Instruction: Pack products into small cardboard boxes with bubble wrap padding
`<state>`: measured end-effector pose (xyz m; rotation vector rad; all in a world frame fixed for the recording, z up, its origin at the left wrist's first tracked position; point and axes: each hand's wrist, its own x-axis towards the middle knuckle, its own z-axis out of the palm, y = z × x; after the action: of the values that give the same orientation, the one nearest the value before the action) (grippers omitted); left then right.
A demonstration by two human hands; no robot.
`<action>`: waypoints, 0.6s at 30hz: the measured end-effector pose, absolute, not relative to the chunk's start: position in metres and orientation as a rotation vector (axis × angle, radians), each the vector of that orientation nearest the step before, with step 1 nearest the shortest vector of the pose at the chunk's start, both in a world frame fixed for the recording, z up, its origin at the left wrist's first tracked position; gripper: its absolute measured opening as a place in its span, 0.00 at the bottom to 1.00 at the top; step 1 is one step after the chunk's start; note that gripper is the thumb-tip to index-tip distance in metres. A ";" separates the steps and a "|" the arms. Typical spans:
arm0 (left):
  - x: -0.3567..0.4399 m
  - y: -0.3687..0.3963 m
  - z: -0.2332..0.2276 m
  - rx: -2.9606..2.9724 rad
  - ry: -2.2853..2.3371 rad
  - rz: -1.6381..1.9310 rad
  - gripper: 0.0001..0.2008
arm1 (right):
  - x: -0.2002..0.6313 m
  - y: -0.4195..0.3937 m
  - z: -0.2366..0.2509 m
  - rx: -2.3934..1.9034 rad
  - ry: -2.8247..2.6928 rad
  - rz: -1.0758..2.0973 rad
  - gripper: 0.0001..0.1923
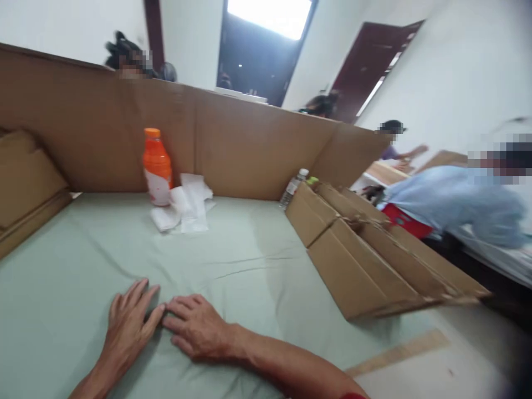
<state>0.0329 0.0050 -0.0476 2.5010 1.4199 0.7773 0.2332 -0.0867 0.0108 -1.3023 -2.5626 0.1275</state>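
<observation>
My left hand [129,317] rests palm down on a pale green cloth [233,244], its fingers stretched forward and the thumb apart. Just to its right, my right hand [198,326] lies on the same cloth with its fingers loosely spread and pointing left. The left thumb tip and the right fingertips come close together; whether they touch I cannot tell. I see nothing held in either hand. Beyond them stand an orange bottle [158,169] and, beside it, some crumpled white tissues [193,205].
Upright cardboard [249,149] walls off the back. A cardboard box with dividers [357,260] sits at the right, by a clear plastic bottle [294,188]. More folded cardboard [29,188] is at the left. A person in light blue [453,199] bends over at the right; others are farther back.
</observation>
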 end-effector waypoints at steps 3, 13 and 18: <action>0.069 -0.024 -0.052 2.638 1.211 0.708 0.22 | 0.277 -0.129 0.018 -1.447 -2.409 0.166 0.13; 0.140 -0.122 -0.053 2.653 0.249 0.579 0.28 | 0.495 -0.211 0.153 -2.472 -1.502 -1.057 0.23; 0.148 -0.130 -0.072 2.445 0.215 0.593 0.19 | 0.564 -0.249 0.155 -2.741 -1.333 -0.814 0.17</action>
<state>0.1480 -0.1303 -0.0720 2.4450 0.2147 0.5934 0.5638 -0.2491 0.1555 -2.7408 -1.3330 -0.8138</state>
